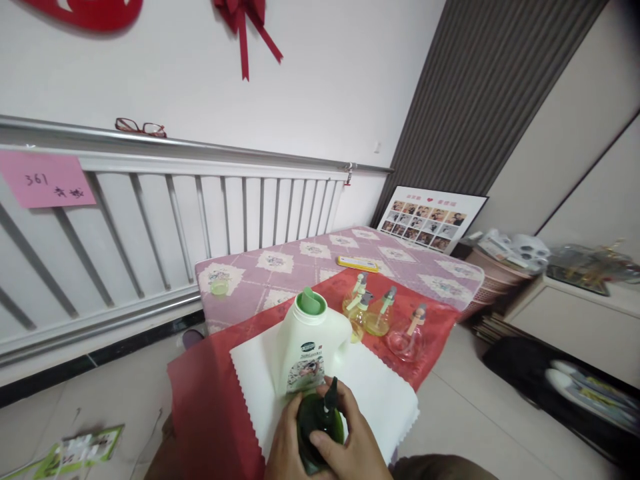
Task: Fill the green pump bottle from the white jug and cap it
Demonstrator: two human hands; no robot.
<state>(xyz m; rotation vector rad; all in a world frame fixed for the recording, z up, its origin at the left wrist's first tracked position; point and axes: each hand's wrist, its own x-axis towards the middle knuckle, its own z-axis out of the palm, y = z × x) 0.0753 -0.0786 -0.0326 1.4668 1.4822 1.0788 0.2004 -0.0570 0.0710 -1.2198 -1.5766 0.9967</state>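
Note:
A dark green pump bottle with a black pump head stands near the bottom of the view, between my hands. My left hand is wrapped round its left side. My right hand grips it from the right, with the thumb across its front and fingers behind the pump. Just behind it stands a pale green detergent jug, its lid off and a green pouring spout showing in the mouth. Both rest over a white sheet with a scalloped edge. The pump bottle's base is partly hidden by my fingers.
Several clear bottles with pump tops stand on the red cloth, some holding yellow liquid. A pale green cap and a yellow box lie on the patterned tablecloth. A white radiator runs behind the table.

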